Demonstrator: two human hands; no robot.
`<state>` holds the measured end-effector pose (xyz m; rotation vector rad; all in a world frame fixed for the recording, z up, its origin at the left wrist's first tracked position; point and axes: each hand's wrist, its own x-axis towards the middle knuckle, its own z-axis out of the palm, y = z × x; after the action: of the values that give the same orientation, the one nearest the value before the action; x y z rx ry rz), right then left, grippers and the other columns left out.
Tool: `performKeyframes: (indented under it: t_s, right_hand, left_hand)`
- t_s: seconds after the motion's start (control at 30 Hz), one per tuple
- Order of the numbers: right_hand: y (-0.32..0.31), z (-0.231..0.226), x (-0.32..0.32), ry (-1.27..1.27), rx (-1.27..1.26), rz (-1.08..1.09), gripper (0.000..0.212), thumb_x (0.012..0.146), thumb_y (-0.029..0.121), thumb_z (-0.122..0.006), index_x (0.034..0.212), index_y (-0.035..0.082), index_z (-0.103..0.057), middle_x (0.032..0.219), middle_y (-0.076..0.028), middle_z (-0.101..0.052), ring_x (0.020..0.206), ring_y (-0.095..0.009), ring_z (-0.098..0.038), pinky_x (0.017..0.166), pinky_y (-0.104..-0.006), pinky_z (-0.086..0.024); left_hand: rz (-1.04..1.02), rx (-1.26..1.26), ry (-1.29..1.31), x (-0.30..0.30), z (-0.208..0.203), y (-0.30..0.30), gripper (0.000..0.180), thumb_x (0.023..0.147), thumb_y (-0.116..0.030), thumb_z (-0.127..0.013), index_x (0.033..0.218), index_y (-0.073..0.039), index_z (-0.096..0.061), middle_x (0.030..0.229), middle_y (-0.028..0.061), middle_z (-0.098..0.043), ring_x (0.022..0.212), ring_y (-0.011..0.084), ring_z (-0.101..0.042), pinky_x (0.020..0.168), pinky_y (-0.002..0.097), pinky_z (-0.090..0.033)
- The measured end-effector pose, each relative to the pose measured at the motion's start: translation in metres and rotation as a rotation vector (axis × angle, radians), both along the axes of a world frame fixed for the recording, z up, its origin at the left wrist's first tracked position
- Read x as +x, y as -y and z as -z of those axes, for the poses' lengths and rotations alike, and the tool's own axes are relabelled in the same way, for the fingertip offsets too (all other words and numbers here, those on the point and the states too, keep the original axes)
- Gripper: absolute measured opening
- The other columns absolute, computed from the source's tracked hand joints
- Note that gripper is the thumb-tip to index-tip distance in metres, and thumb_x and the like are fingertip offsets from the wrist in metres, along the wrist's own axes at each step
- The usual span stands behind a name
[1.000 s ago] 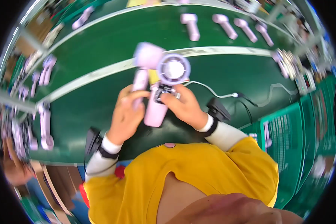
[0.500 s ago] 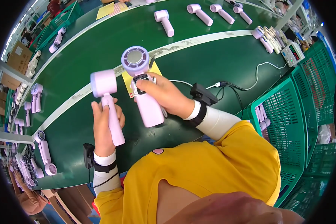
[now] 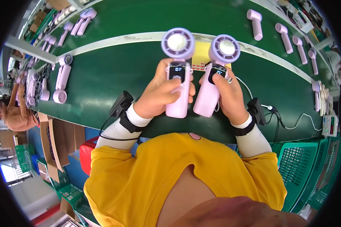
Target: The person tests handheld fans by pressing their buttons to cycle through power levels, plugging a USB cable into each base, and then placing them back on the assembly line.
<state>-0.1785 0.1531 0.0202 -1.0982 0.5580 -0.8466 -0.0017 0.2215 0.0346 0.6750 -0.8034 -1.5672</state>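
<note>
My left hand [image 3: 153, 96] is closed around a pink handheld fan [image 3: 179, 102], its thumb on the front near the button. Beside it, my right hand [image 3: 232, 96] grips a second pink handheld fan [image 3: 205, 97], with the thumb on the lower edge of the dark display panel. Both fans stand head up, their lilac-rimmed round heads turned toward me, and lit marks glow on both displays. The two handles are close together over the green table [image 3: 102, 87]. Behind the fan heads lies a yellow sheet [image 3: 201, 51]. A white cable [image 3: 247, 87] runs near my right hand.
Several pink fans [image 3: 256, 28] lie beyond the white rail [image 3: 117, 40]; others [image 3: 63, 77] lie at the left. A meter box [image 3: 329, 125] is at the far right, near green crates [image 3: 297, 162]. Open cardboard [image 3: 60, 140] and a co-worker [image 3: 19, 117] are at left.
The fan in my left hand has turned from sideways to facing me and come beside the other. The view has swung, so the table's things appear shifted. Both displays now show lit marks.
</note>
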Motion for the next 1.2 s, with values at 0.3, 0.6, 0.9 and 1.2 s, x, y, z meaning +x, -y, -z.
performKeyframes:
  t_s: [0.3, 0.6, 0.9, 1.2]
  right_hand:
    - [-0.007, -0.002, 0.003, -0.113, -0.162, -0.034, 0.041, 0.087, 0.020, -0.048, 0.119, -0.001, -0.037, 0.096, -0.010, -0.056, 0.085, -0.015, -0.055, 0.076, -0.0267, -0.044]
    - [-0.008, -0.005, 0.001, -0.147, -0.138, -0.063, 0.045, 0.085, 0.020, -0.049, 0.123, -0.002, -0.036, 0.104, -0.009, -0.054, 0.092, -0.014, -0.053, 0.081, -0.0273, -0.042]
    - [-0.010, -0.002, -0.001, -0.127, -0.161, -0.074, 0.048, 0.084, 0.014, -0.047, 0.126, -0.002, -0.033, 0.104, -0.009, -0.054, 0.093, -0.014, -0.052, 0.083, -0.0277, -0.041]
    - [-0.009, -0.002, -0.002, -0.143, -0.160, -0.079, 0.050, 0.082, 0.013, -0.048, 0.127, -0.002, -0.032, 0.106, -0.009, -0.054, 0.092, -0.014, -0.053, 0.082, -0.0277, -0.042]
  left_hand:
    - [-0.145, -0.047, 0.220, -0.003, -0.007, -0.003, 0.055, 0.072, 0.007, -0.041, 0.120, -0.005, -0.017, 0.098, 0.0140, -0.050, 0.076, 0.0186, -0.054, 0.069, 0.0336, -0.047]
    - [-0.089, -0.084, 0.216, -0.002, -0.004, -0.002, 0.055, 0.071, 0.010, -0.040, 0.119, -0.001, -0.016, 0.084, 0.0131, -0.054, 0.075, 0.0168, -0.052, 0.071, 0.0312, -0.045]
    - [-0.081, -0.103, 0.285, -0.008, -0.005, -0.005, 0.052, 0.072, 0.010, -0.037, 0.119, 0.002, -0.018, 0.085, 0.0129, -0.054, 0.075, 0.0151, -0.052, 0.069, 0.0287, -0.045]
    - [-0.070, -0.114, 0.347, -0.008, -0.002, -0.003, 0.051, 0.073, 0.010, -0.037, 0.120, 0.005, -0.018, 0.090, 0.0132, -0.052, 0.077, 0.0143, -0.053, 0.069, 0.0274, -0.045]
